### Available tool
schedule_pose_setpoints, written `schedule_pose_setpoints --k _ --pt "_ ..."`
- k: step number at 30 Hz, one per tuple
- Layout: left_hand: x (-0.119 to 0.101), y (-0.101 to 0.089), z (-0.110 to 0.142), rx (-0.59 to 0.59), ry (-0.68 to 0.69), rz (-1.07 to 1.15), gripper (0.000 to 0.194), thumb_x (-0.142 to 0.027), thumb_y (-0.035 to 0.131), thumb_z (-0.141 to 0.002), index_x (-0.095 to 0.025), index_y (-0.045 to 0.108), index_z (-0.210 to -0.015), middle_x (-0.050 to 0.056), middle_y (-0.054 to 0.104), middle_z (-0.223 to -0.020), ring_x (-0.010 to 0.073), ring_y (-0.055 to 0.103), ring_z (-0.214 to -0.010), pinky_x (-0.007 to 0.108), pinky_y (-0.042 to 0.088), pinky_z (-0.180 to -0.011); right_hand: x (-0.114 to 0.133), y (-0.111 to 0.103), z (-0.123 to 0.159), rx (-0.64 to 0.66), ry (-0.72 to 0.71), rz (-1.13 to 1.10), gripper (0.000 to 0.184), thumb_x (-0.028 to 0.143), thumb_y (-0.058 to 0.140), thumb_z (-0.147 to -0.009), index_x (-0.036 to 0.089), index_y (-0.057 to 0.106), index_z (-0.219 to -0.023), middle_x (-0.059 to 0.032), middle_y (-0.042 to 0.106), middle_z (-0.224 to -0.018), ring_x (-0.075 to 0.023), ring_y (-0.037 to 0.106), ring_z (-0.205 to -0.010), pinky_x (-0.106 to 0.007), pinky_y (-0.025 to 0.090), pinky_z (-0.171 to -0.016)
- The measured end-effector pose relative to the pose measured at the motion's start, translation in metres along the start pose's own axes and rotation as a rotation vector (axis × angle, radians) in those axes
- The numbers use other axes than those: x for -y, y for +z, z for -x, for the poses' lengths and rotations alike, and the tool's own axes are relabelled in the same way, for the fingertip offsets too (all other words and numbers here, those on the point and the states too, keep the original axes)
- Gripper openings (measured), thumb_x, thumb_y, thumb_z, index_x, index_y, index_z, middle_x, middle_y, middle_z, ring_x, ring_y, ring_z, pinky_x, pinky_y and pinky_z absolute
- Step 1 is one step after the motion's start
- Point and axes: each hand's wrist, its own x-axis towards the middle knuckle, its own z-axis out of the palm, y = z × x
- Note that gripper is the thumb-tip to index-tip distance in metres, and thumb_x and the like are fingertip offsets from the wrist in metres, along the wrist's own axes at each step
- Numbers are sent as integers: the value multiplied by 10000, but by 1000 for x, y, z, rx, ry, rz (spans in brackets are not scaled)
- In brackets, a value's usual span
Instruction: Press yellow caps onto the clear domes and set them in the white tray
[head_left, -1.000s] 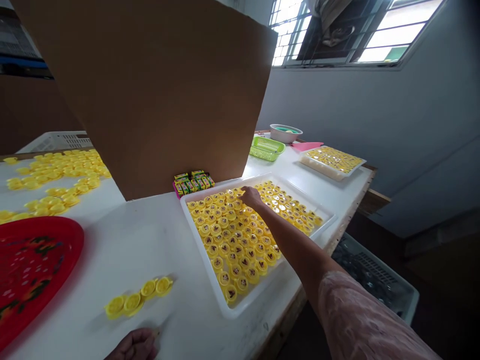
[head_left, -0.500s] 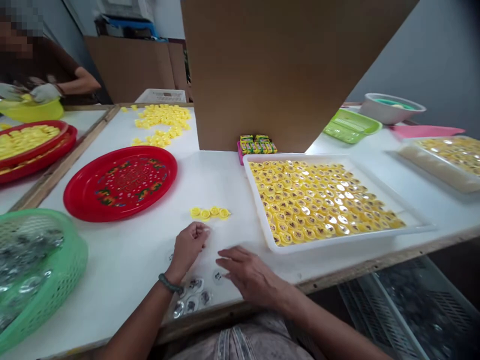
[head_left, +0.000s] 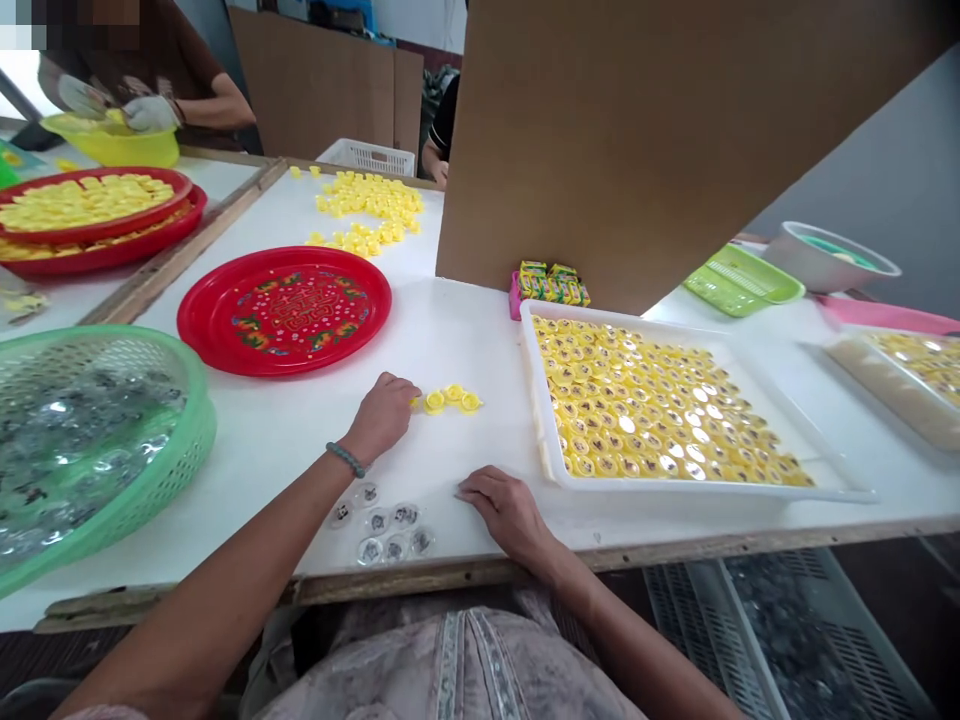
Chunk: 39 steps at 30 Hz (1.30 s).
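Note:
My left hand (head_left: 384,414) is closed at the left end of a short row of small yellow plastic cups (head_left: 453,393), its fingertips pinching one mostly hidden yellow cup (head_left: 415,402). Nearer the table's front edge, my right hand (head_left: 508,512) has its thumb and fingers pressed together just above the white surface. What sits between them, if anything, is too small to make out. Several clear round discs with dark printed pictures (head_left: 395,547) lie between my two forearms.
A white tray (head_left: 551,440) of yellow pieces with printed tops stands right. Left are an empty red tray (head_left: 300,310) and a green basket (head_left: 199,400) of clear discs. Loose yellow cups (head_left: 375,205) lie behind. Cardboard (head_left: 600,150) rises ahead; a gloved co-worker (head_left: 150,113) sits far left.
My left hand has reached forward to the yellow row and closed on its left end. The right hand has drawn its fingers together, away from the discs. The view has shifted.

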Motion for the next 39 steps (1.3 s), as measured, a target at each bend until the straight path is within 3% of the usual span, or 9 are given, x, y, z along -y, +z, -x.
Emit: schedule_pose_setpoints --k 9,12,15,19,22,26,31,39 --pt "-35 2 38 -59 34 125 247 -185 524 -839 -123 627 -1054 100 642 -1034 253 507 -964 402 451 -855 9 -16 -14 -130 141 -174 146 260 620 -810 175 624 -692 -17 611 -722 -135 558 -677 -228 414 -629" --pt "-53 -1 47 -170 52 243 253 -190 501 -863 -145 615 -1084 92 638 -1051 235 519 -977 396 447 -869 11 -23 -16 -105 159 -186 157 263 611 -810 176 600 -681 -2 598 -691 -127 531 -656 -229 390 -614" --pt "-69 -4 53 -109 72 487 248 -193 503 -864 -187 629 -1078 66 654 -1033 206 554 -949 355 450 -857 16 -29 -18 -42 140 -268 115 258 575 -830 180 589 -747 9 587 -700 -121 511 -662 -229 386 -620" --pt "-77 -3 58 40 -135 875 208 -221 553 -828 -205 663 -1004 42 674 -927 163 592 -802 284 460 -744 23 -31 -20 42 171 -502 116 280 573 -836 180 565 -777 7 591 -724 -119 525 -688 -236 409 -639" --pt "-77 -1 59 32 -359 1167 205 -269 650 -756 -176 676 -937 37 670 -831 154 581 -759 254 445 -689 28 -30 -23 54 201 -680 160 332 575 -842 176 566 -808 -18 622 -754 -133 558 -727 -255 435 -659" --pt "-82 -2 61 -29 -544 1437 238 -279 738 -665 -152 681 -859 22 653 -753 123 546 -703 215 415 -633 33 -26 -28 -54 218 -762 195 366 575 -843 172 582 -815 -16 623 -722 -122 547 -677 -253 427 -638" --pt "-86 -4 63 -66 -609 1443 207 -264 746 -647 -137 674 -794 12 624 -678 106 505 -636 210 389 -586 36 -18 -34 -187 264 -761 196 359 606 -821 173 587 -763 3 599 -659 -110 514 -615 -247 413 -610" --pt "-81 -5 69 -134 -616 1550 172 -259 736 -675 -153 636 -766 -6 609 -678 98 516 -637 200 395 -596 46 -6 -30 -177 298 -849 157 319 669 -769 175 649 -828 -24 636 -743 -137 558 -711 -250 409 -624"
